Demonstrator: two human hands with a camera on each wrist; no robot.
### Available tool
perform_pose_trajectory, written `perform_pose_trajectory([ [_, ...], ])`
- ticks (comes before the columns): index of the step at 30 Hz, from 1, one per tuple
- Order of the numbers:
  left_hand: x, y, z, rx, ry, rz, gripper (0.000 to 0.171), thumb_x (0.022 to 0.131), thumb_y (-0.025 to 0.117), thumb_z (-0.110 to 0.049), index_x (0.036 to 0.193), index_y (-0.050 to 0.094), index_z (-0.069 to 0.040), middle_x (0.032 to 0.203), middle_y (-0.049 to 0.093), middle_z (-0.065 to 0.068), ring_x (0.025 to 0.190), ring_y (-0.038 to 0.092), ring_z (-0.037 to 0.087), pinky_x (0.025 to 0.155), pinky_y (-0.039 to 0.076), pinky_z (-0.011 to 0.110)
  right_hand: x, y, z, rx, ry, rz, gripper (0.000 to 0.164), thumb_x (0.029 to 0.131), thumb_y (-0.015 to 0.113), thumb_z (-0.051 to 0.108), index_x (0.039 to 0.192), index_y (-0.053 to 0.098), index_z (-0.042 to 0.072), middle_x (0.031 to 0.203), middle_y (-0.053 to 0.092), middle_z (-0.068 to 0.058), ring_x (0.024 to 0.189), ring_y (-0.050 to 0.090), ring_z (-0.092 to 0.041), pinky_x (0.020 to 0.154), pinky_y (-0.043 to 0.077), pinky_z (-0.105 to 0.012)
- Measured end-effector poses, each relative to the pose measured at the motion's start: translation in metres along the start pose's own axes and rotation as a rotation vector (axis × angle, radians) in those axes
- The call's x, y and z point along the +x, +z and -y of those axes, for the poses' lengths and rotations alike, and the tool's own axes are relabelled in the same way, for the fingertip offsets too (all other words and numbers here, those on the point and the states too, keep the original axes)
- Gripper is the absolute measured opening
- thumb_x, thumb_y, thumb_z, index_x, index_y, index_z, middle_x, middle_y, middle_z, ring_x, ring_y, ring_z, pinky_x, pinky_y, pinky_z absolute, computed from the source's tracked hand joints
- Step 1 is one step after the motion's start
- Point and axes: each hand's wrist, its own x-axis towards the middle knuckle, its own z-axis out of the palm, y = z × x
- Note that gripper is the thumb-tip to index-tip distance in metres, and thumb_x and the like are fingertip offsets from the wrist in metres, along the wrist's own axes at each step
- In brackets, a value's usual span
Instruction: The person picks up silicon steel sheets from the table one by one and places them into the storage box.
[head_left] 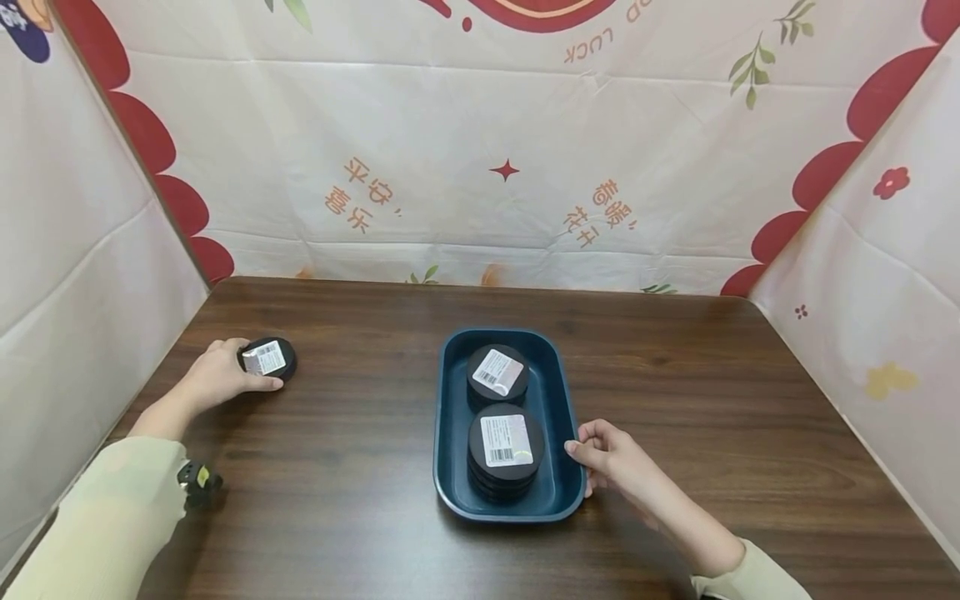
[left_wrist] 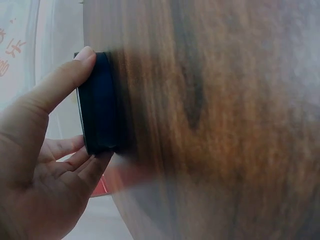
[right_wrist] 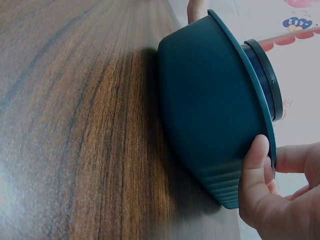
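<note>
My left hand (head_left: 223,372) grips a flat round black container (head_left: 273,360) with a white barcode label on top, at the table's left side. In the left wrist view, thumb and fingers hold opposite sides of this dark container (left_wrist: 102,105), close to the tabletop. A dark blue-green tray (head_left: 447,454) lies right of centre. My right hand (head_left: 618,458) pinches its right rim, the thumb against the outer wall in the right wrist view. Inside the tray stand two stacks of similar black round containers, a far stack (head_left: 487,357) and a near stack (head_left: 486,479). Both top containers carry white labels.
The brown wooden table (head_left: 352,467) has a rounded far edge. A white printed cloth (head_left: 450,125) hangs behind it, with more cloth along the left and right sides. A small black device (head_left: 199,483) sits at the left sleeve's wrist.
</note>
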Motion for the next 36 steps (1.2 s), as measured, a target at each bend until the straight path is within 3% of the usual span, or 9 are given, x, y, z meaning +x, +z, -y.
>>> perform_pose_trajectory([
  [6,-0.001,0.0,-0.012,-0.029,0.033,-0.014,0.106,0.067,0.076,-0.056,0.13,0.033,0.018,0.116,0.04,0.036,0.099,0.045,0.043,0.082,0.041,0.057,-0.001,0.0,0.0,0.005,0.003,-0.007,0.027,0.093,0.056,0.017,0.099,0.04,-0.004,0.071,0.048,-0.005,0.056,0.051,-0.017,0.056,0.051,-0.029],
  [13,0.0,0.002,-0.032,-0.051,0.086,-0.055,0.102,0.069,0.076,-0.053,0.135,0.034,0.012,0.122,0.038,0.033,0.105,0.044,0.042,0.088,0.039,0.058,-0.001,0.0,-0.001,0.002,0.008,-0.011,0.026,0.093,0.056,0.017,0.1,0.04,-0.003,0.071,0.048,-0.004,0.057,0.051,-0.017,0.056,0.051,-0.029],
  [19,-0.002,0.002,-0.052,-0.057,0.112,-0.052,0.102,0.069,0.075,-0.055,0.138,0.034,0.008,0.123,0.038,0.028,0.105,0.045,0.04,0.088,0.041,0.057,-0.001,0.001,-0.001,0.003,-0.005,-0.009,0.027,0.093,0.056,0.018,0.1,0.041,-0.003,0.071,0.047,-0.004,0.057,0.051,-0.017,0.055,0.051,-0.03],
  [26,-0.006,0.005,-0.078,-0.086,0.19,-0.068,0.102,0.067,0.075,-0.059,0.138,0.037,0.004,0.123,0.041,0.023,0.106,0.047,0.036,0.088,0.042,0.053,0.0,0.001,-0.001,-0.002,0.004,-0.014,0.027,0.093,0.057,0.018,0.1,0.041,-0.003,0.072,0.048,-0.005,0.057,0.051,-0.018,0.057,0.051,-0.031],
  [36,-0.006,0.008,-0.105,-0.129,0.228,-0.081,0.1,0.064,0.077,-0.058,0.139,0.04,-0.002,0.124,0.042,0.018,0.106,0.048,0.035,0.087,0.043,0.051,0.0,0.001,-0.002,0.0,-0.005,-0.014,0.026,0.094,0.056,0.017,0.101,0.041,-0.003,0.072,0.047,-0.004,0.058,0.051,-0.017,0.056,0.051,-0.03],
])
